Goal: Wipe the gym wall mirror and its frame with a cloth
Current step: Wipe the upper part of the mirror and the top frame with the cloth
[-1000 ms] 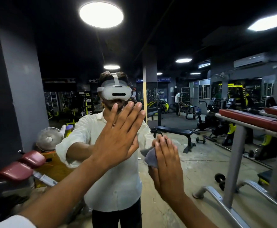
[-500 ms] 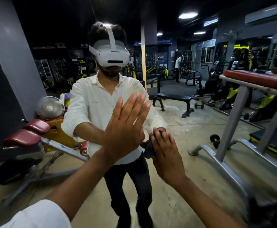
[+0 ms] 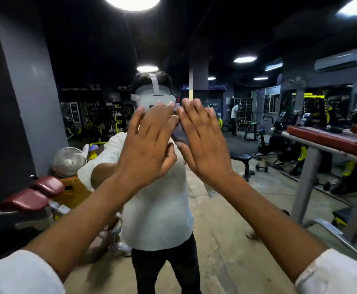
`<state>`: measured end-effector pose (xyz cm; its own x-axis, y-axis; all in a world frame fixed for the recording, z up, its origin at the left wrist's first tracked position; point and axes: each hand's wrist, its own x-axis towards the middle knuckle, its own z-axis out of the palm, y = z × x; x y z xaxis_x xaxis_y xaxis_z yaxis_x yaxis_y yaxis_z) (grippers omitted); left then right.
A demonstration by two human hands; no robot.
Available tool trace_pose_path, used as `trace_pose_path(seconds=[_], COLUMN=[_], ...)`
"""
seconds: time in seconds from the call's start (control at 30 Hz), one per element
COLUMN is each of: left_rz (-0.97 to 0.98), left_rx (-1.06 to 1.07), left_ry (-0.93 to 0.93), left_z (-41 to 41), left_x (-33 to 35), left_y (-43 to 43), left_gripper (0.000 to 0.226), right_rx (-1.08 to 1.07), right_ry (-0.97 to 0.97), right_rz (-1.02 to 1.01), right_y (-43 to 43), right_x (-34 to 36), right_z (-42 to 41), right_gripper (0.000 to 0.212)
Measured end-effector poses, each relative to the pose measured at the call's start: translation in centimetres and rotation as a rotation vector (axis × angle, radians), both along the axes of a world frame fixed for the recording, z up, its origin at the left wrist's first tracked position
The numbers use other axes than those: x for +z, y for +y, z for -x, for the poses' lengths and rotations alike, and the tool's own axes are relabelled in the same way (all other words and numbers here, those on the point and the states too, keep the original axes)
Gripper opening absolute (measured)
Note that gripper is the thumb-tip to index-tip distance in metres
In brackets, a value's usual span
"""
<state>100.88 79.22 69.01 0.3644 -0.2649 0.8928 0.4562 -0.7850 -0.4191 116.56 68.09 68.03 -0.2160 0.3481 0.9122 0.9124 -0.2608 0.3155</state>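
Two hands raised flat against the mirror (image 3: 247,200), left hand (image 3: 145,149) bare with fingers straight and slightly spread, right hand (image 3: 203,145) just beside it, fingers straight, pressing a grey cloth (image 3: 180,133) to the glass, cloth edge showing between the hands.

A gym: a padded bench (image 3: 240,157), dumbbells (image 3: 261,167) on the floor and exercise machines (image 3: 276,134) fill the room.
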Motion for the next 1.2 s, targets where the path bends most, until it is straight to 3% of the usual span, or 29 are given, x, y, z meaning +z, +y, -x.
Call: trace_pose_path(seconds=[0.1,0.27,0.37,0.43,0.53,0.67,1.0,1.1,1.2], left_rz=[0.011,-0.025,-0.032,-0.035,-0.030,-0.025,-0.022,-0.027,-0.021], left_rx=[0.056,0.161,0.182,0.173,0.153,0.126,0.188,0.198,0.187], left_ry=[-0.021,-0.011,-0.014,-0.020,-0.036,-0.034,-0.010,-0.008,-0.006], left_z=[-1.5,-2.6,-2.8,-2.9,-2.7,-2.5,-2.7,-2.6,-2.5], left_x=[3.4,4.0,3.8,3.8,3.8,3.8,3.8,3.8,3.8], left_y=[-0.7,-0.5,-0.3,-0.4,-0.2,-0.3,-0.4,-0.4,-0.3], left_gripper=[0.072,0.077,0.079,0.079,0.075,0.073,0.078,0.079,0.077], right_rx=[-0.014,-0.009,0.026,0.041,0.069,-0.011,0.001,-0.003,0.075], right_ry=[0.011,0.361,0.427,0.377,0.151,-0.049,0.478,0.422,0.187], right_rz=[-0.117,-0.418,-0.495,-0.449,-0.275,-0.179,-0.546,-0.503,-0.321], right_y=[-0.9,-3.5,-2.7,-1.1,1.1,0.3,-3.3,-1.2,1.2], right_x=[5.5,9.3,10.4,10.7,9.3,9.9,11.8,12.1,10.0], right_z=[-2.4,-6.9,-5.6,-3.2,-0.3,-2.0,-6.7,-3.6,0.2], right_gripper=[0.067,0.063,0.064,0.066,0.068,0.069,0.067,0.065,0.065])
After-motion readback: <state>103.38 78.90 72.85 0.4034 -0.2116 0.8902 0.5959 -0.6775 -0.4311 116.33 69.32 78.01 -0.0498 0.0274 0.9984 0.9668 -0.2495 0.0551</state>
